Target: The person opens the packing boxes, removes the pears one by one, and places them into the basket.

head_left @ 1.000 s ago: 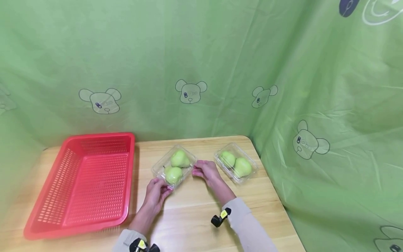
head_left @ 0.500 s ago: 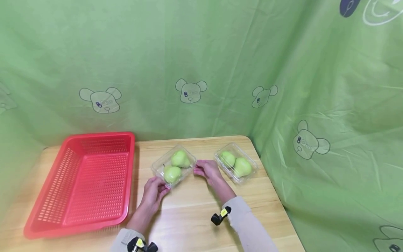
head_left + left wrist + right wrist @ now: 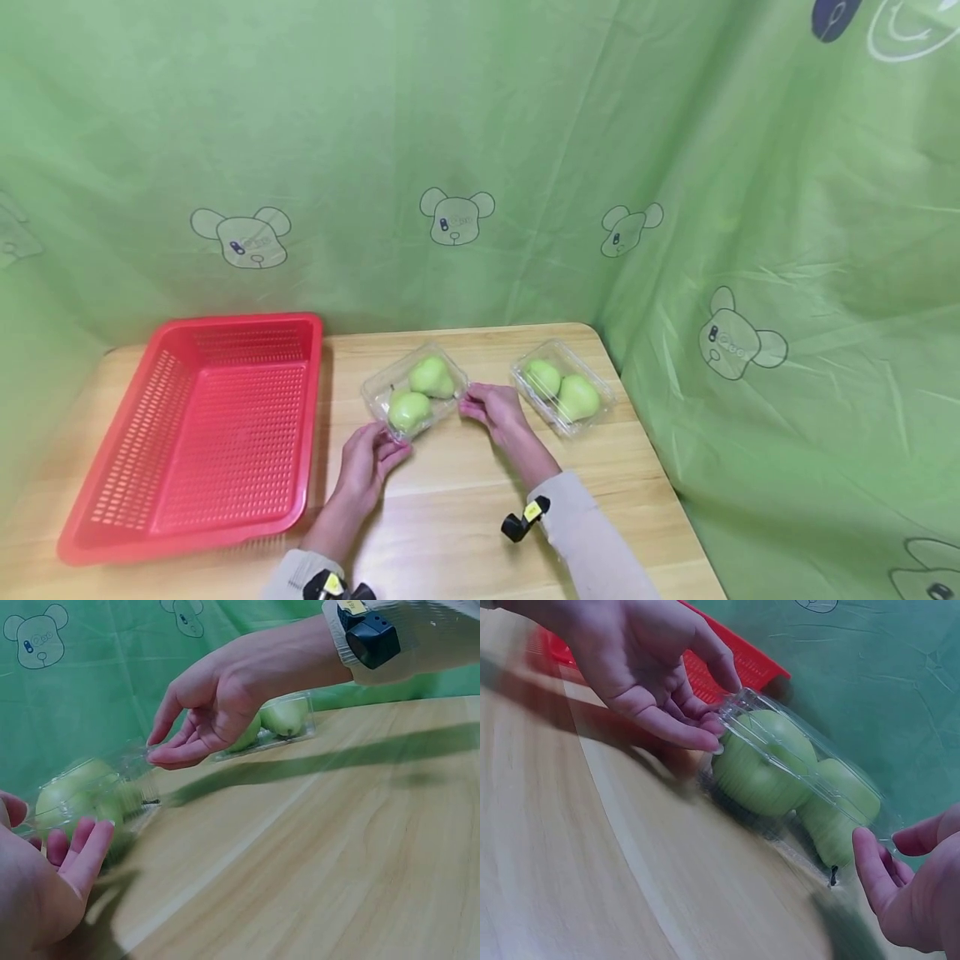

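Two green pears (image 3: 431,377) lie inside a clear plastic fruit box (image 3: 381,388) near the middle of the table. My left hand (image 3: 363,463) pinches the box's near corner. In the right wrist view its thumb lies on the top edge, with the fingers lower at the side. At the right-hand corner, my right hand (image 3: 497,410) grips the rim between thumb and fingers, as the left wrist view also shows. The box is set at an angle to the table edge. A second clear box (image 3: 567,360) with two pears stands just beyond my right hand.
A large red plastic basket (image 3: 225,450) with slotted sides stands on the left of the wooden table (image 3: 465,517). Green curtains (image 3: 360,125) with bear prints hang behind the table and along its right side.
The near corner of the held box has shifted slightly left and away, with my left hand moving along. The nearer pear has moved a little with it. My right hand stays almost in place.
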The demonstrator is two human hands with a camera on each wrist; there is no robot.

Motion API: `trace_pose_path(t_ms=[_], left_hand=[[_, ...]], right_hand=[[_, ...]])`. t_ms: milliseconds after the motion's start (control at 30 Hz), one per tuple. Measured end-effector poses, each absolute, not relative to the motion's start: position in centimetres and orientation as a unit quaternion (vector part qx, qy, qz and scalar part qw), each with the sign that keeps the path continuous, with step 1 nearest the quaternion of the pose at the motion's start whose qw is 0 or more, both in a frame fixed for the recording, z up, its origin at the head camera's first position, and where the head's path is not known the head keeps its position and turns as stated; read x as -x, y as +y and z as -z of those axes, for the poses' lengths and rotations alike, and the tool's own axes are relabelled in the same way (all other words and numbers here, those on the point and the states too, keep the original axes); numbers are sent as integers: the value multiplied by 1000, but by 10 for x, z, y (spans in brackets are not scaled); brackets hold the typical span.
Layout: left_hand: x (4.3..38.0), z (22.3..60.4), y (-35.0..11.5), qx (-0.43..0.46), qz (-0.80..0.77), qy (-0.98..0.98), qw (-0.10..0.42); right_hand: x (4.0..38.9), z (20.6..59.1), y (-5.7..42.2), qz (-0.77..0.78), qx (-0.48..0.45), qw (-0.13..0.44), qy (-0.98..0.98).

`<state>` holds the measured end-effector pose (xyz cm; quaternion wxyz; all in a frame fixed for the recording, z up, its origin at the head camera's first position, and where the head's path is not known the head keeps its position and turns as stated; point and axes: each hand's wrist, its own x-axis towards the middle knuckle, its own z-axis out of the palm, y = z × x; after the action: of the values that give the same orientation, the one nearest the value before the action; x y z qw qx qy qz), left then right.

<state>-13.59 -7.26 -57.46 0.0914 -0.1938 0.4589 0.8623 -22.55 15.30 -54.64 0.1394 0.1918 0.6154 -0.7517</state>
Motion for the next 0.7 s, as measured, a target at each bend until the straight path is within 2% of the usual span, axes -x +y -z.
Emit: trace_pose_path(t_ms=[233, 700], left_hand=[[133, 578, -71, 176, -865, 459, 98], [134, 582, -69, 178, -885, 425, 69]], right_hand=[[223, 548, 152, 763, -195, 135, 601], [215, 552, 154, 760, -188, 162, 600]])
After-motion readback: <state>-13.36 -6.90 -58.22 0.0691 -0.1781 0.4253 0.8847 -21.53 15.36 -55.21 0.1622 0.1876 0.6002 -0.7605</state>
